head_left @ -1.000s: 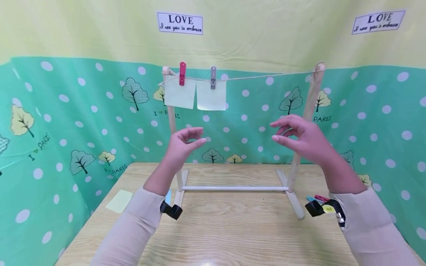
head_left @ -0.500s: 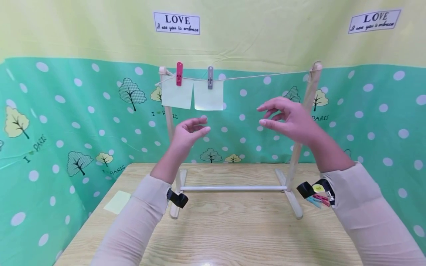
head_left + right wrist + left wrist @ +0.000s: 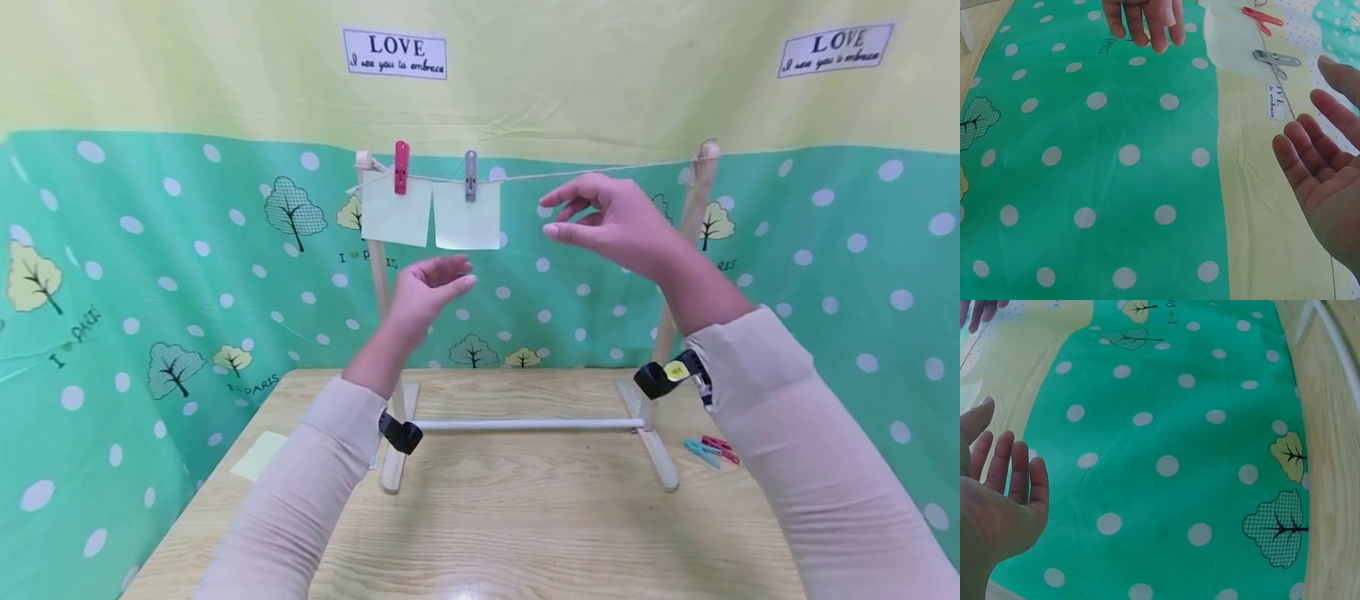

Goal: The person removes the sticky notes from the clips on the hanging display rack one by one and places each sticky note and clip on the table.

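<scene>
Two pale paper squares hang side by side from a string (image 3: 585, 172) on a wooden frame. A red clothespin (image 3: 402, 168) clips the left paper (image 3: 396, 215), and a grey clothespin (image 3: 471, 177) clips the right paper (image 3: 467, 221). My left hand (image 3: 426, 296) is just below the papers, thumb and fingers apart, holding nothing. To the right of the papers and just under the string, my right hand (image 3: 611, 221) has loosely bent fingers with a gap to the thumb. Both palms show bare in the wrist views.
Blue and red clothespins (image 3: 711, 451) lie on the table beside the frame's right foot (image 3: 660, 461). A pale yellow paper (image 3: 258, 454) lies at the table's left, partly behind my left sleeve. The frame's white crossbar (image 3: 525, 424) runs low between its posts.
My right hand has risen and moved left toward the hanging papers. The left hand has risen slightly and shifted a little right. The papers and clothespins stay on the string.
</scene>
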A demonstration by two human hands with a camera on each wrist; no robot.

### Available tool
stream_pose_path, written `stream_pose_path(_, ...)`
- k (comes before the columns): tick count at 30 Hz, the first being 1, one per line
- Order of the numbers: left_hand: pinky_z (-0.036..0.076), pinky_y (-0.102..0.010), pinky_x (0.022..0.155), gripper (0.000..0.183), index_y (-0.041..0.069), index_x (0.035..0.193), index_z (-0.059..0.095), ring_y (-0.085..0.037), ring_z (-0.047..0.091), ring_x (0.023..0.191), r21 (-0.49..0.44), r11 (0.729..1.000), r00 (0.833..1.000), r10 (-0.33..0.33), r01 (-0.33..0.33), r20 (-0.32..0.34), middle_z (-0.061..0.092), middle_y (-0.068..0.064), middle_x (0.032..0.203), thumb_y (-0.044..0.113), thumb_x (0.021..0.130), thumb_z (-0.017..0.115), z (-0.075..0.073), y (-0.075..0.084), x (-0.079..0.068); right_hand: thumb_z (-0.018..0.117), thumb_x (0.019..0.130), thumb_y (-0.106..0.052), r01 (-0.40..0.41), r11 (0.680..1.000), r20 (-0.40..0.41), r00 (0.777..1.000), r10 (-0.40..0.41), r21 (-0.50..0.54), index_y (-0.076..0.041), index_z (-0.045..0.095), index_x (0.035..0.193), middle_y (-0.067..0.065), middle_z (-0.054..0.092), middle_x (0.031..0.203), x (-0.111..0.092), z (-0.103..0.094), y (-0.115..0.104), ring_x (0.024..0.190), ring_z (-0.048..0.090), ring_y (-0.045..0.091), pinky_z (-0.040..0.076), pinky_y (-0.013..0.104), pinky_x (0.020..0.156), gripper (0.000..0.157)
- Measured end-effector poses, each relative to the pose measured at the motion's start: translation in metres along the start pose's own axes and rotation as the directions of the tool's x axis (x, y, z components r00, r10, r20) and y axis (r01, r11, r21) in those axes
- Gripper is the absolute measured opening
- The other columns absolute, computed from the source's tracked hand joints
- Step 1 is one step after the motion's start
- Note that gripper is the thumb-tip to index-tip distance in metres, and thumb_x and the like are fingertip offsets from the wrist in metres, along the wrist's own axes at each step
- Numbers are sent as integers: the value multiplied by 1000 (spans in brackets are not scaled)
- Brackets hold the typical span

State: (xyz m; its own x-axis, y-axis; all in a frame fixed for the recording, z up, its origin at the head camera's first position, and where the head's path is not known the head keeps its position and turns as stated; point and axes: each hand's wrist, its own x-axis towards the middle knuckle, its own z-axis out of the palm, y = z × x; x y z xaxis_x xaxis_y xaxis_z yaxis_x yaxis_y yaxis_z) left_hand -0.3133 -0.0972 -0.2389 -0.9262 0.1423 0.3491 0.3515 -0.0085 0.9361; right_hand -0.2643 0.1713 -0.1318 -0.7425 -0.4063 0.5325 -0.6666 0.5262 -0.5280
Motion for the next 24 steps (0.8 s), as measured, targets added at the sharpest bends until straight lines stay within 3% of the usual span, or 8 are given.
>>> stream_pose_path(12,50,-32,95,35,5,116,68,-21,63,104,-68,997,999,43,-45,-25,68,-8,110,21,86,78,6,5,11,74,89,-24,-17,997,-48,999,21,75,-7,64,124,2,63,119,42,9,-26,99,61,14,54,27,85,40)
stream_pose_path(24,49,-31,97,34,4,115,68,-20,64,98,-153,986,996,57,-68,-74,70,-7,107,19,86,77,8,7,15,75,87,-24,-89,995,-54,994,91,40,-8,61,127,2,62,122,69,12,-40,104,58,13,52,24,88,46)
